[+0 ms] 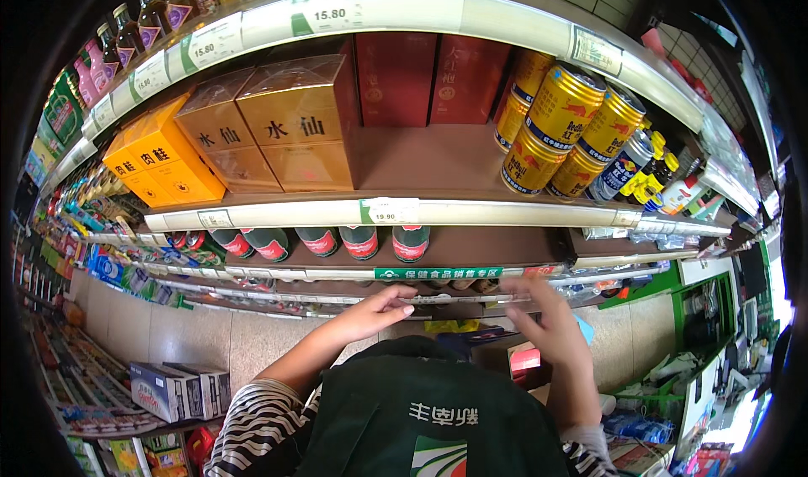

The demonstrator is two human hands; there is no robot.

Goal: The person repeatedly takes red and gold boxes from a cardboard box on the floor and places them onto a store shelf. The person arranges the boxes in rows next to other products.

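Note:
My left hand (377,313) is in front of the lower shelves with nothing in it, its fingers slightly bent and apart from the thumb. My right hand (548,325), a little blurred, is raised opposite it, also holding nothing, thumb and fingers apart. Ahead of me a brown shelf (423,161) carries orange cartons (167,155), larger gold cartons (297,123) in clear wrap and dark red boxes (398,79) at the back. Gold Red Bull cans (565,106) stand stacked at its right, beside a silver-blue can (622,164). Dark green bottles (410,243) stand on the shelf below.
A shelf edge with price tags (331,13) crosses above, with glass bottles (151,13) over it. Below my right hand, an open cardboard box (499,357) is partly hidden. Packed cartons (180,392) sit at the lower left. A cluttered counter (694,407) stands at the right.

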